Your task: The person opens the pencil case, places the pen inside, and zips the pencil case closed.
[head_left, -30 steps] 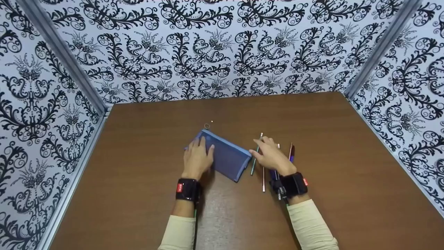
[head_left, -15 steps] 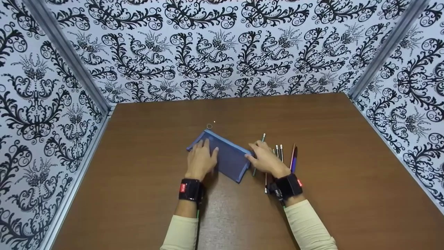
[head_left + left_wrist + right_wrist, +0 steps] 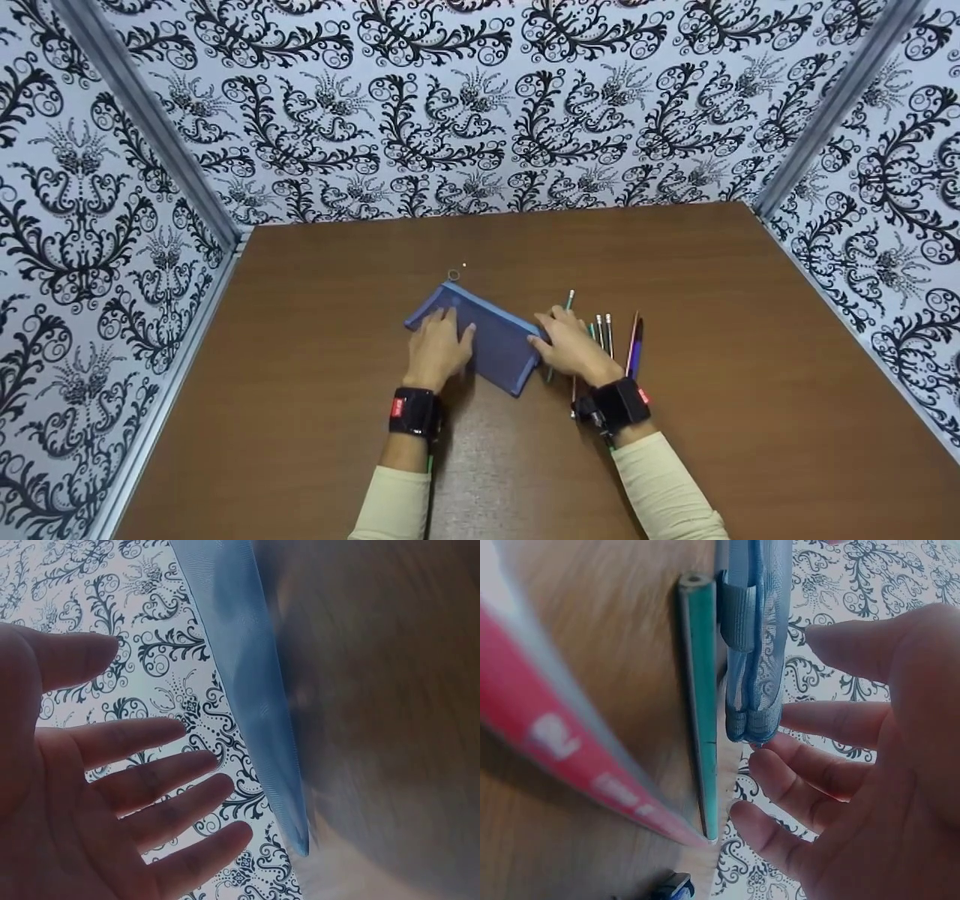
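Observation:
A blue zippered mesh pouch [image 3: 499,341] lies slanted on the table, with a ring [image 3: 454,275] at its far-left corner. Over its left half is my left hand [image 3: 435,349]; the left wrist view shows the fingers spread and apart from the fabric. My right hand [image 3: 574,345] is at the zipper's right end. In the right wrist view, its index fingertip meets the pouch's end [image 3: 754,682], while the thumb stays off it and the other fingers extend past. Beneath this hand lie a green pencil [image 3: 700,705] and a red pencil [image 3: 577,742].
Right of my right hand lie two pencils with white tips [image 3: 608,330], a thin reddish pencil [image 3: 631,345] and a blue-and-dark pen [image 3: 637,352]. The brown table [image 3: 337,450] is enclosed by patterned walls [image 3: 465,112]. Both wrists wear black straps [image 3: 626,405].
My right hand has moved left from above the pencils to the pouch's right corner. My left hand has drawn back slightly over the pouch. The pouch has stayed nearly in place.

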Demonstrator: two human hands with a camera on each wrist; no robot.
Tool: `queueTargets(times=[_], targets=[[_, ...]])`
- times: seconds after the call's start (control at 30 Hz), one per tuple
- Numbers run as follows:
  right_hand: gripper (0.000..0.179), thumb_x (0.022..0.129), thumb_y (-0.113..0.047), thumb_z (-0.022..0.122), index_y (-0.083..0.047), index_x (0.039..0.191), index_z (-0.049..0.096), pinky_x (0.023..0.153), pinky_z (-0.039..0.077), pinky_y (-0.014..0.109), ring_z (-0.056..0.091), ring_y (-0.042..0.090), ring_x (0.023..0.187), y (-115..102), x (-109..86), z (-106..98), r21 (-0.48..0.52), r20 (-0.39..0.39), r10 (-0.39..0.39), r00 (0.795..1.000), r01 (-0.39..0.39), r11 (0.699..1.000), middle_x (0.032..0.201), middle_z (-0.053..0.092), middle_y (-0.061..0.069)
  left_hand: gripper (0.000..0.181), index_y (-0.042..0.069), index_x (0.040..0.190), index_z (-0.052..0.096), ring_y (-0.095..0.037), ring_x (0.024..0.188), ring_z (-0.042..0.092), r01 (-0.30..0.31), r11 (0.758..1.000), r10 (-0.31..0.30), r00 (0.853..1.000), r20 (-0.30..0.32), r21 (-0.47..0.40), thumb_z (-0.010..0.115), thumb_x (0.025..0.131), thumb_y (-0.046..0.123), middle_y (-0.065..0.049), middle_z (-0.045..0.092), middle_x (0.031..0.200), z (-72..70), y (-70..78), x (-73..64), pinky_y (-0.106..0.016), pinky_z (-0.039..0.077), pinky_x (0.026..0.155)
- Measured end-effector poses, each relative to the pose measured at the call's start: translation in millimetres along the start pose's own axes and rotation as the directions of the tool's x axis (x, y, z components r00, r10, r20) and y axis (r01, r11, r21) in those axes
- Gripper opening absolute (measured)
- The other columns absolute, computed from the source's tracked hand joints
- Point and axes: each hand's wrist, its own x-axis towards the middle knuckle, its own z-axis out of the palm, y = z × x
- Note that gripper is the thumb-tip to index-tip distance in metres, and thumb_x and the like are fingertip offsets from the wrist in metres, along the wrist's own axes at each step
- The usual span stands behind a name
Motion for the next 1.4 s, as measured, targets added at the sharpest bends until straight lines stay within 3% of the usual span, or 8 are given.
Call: queueTargets(times=[0.5,0.77,0.9,1.1,1.4], targets=[[0.045,0.097,-0.022,0.061,0.005,0.132,0.057,0.099,0.03,0.056,0.05,0.039,0.122,-8.7,-1.7,0.9,0.016,-0.019,-0.003,1.0,0.003,1.0,0.129,0.059,0.023,0.052,-0.004,0.13,0.06,-0.04,0.127,0.053,0.016,1.0,-0.016,0.998,0.067,0.011,0.055,0.098,0.037,-0.024,0.058,0.135,0.0,-0.5,-1.9,-0.052,0.042,0.105],[0.039,0.094,-0.023,0.064,0.005,0.122,0.064,0.097,0.033,0.053,0.058,0.038,0.115,-13.7,-1.1,4.1,0.04,-0.033,0.004,0.999,-0.003,0.999,0.12,0.066,0.021,0.049,-0.005,0.125,0.063,-0.04,0.123,0.056,0.012,1.0,-0.013,0.997,0.071,0.012,0.056,0.098,0.036,-0.024,0.06,0.132,-2.0,4.9,-4.8,-0.054,0.045,0.1],[0.036,0.094,-0.022,0.066,0.004,0.118,0.067,0.098,0.043,0.049,0.064,0.035,0.108,-15.5,-0.7,4.9,0.084,-0.014,-0.01,1.0,0.011,0.996,0.113,0.07,0.02,0.048,-0.005,0.122,0.064,-0.04,0.121,0.057,0.015,1.0,-0.016,0.997,0.07,0.014,0.056,0.098,0.036,-0.024,0.06,0.131,-0.4,6.1,-4.3,-0.055,0.046,0.099],[0.031,0.092,-0.019,0.068,0.004,0.114,0.07,0.088,0.053,0.044,0.068,0.028,0.095,-18.1,-0.8,6.4,0.159,0.015,-0.025,1.0,0.022,0.987,0.105,0.072,0.017,0.047,-0.004,0.118,0.066,-0.039,0.119,0.059,0.022,0.999,-0.024,0.997,0.067,0.031,0.056,0.098,0.037,-0.023,0.061,0.129,0.7,7.3,-4.7,-0.055,0.047,0.097],[0.018,0.089,-0.016,0.07,0.0,0.097,0.074,0.067,0.051,0.031,0.061,0.011,0.07,-22.7,-1.0,8.3,0.233,0.025,-0.046,0.999,0.039,0.972,0.08,0.071,0.005,0.046,-0.005,0.114,0.068,-0.039,0.111,0.061,0.009,0.998,-0.012,0.999,0.052,0.062,0.057,0.097,0.036,-0.022,0.065,0.121,-0.7,10.5,-6.8,-0.055,0.05,0.09]])
